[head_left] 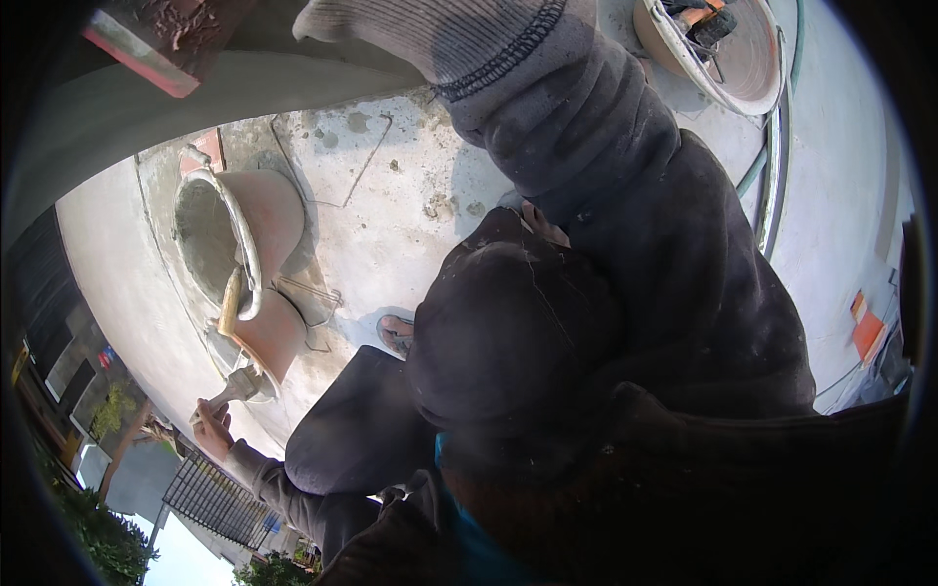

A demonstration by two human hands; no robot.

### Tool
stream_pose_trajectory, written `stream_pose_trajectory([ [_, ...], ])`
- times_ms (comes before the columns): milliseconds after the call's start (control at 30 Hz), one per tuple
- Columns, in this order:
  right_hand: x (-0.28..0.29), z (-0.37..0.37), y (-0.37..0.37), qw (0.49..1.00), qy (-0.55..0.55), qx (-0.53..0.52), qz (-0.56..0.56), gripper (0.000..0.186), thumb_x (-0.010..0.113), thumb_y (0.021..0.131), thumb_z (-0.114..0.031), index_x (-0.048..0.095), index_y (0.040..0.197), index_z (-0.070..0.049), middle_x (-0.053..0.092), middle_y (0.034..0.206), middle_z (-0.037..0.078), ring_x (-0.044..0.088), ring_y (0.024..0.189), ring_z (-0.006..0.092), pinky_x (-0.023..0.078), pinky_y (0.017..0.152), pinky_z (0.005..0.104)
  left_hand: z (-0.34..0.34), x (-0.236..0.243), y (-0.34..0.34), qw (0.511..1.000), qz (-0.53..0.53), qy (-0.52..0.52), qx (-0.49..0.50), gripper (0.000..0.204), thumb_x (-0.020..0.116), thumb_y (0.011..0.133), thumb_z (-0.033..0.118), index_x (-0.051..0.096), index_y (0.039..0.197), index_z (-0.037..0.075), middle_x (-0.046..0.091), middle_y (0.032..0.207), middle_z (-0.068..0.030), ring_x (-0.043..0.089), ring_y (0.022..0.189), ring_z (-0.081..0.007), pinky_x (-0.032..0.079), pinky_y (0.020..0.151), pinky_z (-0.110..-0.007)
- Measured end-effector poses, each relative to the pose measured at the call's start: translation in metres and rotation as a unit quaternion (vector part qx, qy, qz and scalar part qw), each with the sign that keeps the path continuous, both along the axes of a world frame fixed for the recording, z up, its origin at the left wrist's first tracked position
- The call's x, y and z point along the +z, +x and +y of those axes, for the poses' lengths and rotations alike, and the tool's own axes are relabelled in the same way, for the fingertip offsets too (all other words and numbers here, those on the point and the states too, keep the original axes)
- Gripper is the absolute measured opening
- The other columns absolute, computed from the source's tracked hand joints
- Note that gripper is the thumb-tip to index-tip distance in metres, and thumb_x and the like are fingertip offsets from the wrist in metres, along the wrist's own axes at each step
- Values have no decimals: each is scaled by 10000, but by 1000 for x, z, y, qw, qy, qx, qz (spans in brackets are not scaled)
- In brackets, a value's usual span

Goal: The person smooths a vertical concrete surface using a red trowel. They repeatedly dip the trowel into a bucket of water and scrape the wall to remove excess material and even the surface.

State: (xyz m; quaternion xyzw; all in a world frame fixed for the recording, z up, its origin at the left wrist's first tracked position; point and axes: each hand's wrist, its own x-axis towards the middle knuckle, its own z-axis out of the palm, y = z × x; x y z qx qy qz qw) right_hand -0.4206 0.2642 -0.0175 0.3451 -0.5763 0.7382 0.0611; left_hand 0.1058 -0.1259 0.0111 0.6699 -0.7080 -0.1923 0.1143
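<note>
My left hand (210, 432), at the lower left, is closed around the handle of a wide flat brush (238, 387). The brush head is at the mouth of the smaller bucket (285, 337), against or just over its rim. A tool with a wooden handle (231, 302) leans between this bucket and a larger mortar-stained bucket (274, 210). My right arm (625, 146) stretches up across the view. On my right hand (391, 24) is a grey ribbed knit covering; its fingers are cut off or hidden at the top edge.
A smooth grey curved surface (293, 80) spans the upper left, below a red-edged flat piece (142, 59). Bent wire handles (347, 200) lie on the splattered floor (391, 210). Another bucket (747, 73) holding tools stands at the upper right beside a hose (752, 174).
</note>
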Motion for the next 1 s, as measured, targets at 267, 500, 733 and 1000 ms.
stream_pose_trajectory([
  [267, -285, -40, 46, 909, 205, -166, -323, 385, 675, 930, -271, 651, 1188, 13, 741, 944, 117, 712, 856, 177, 551, 801, 308, 5, 5, 17, 1000, 5, -5, 30, 547, 660, 947, 447, 649, 1187, -44, 727, 1029, -175, 736, 917, -264, 562, 777, -355],
  [500, -297, -65, -105, 872, 241, -242, -349, 433, 626, 929, -271, 638, 1179, 83, 680, 1147, 291, 658, 1089, 420, 530, 903, 423, 4, 7, -6, 1000, 19, -8, 23, 539, 660, 949, 416, 638, 1213, -53, 721, 1066, -170, 738, 922, -265, 570, 782, -347],
  [733, -101, -42, -21, 967, 78, -152, -190, 389, 646, 907, -291, 675, 1112, 38, 711, 990, 273, 693, 980, 420, 537, 832, 424, 5, 7, 8, 999, 8, -10, 40, 516, 660, 949, 402, 645, 1206, -45, 724, 1057, -166, 740, 907, -267, 574, 770, -346],
  [1000, -323, -45, -31, 848, 211, -164, -457, 374, 646, 921, -300, 673, 1131, 8, 737, 955, 137, 725, 774, 251, 570, 711, 352, 8, 9, 5, 999, -12, -9, 32, 535, 665, 946, 418, 656, 1190, -58, 714, 1090, -190, 743, 895, -263, 583, 748, -344],
])
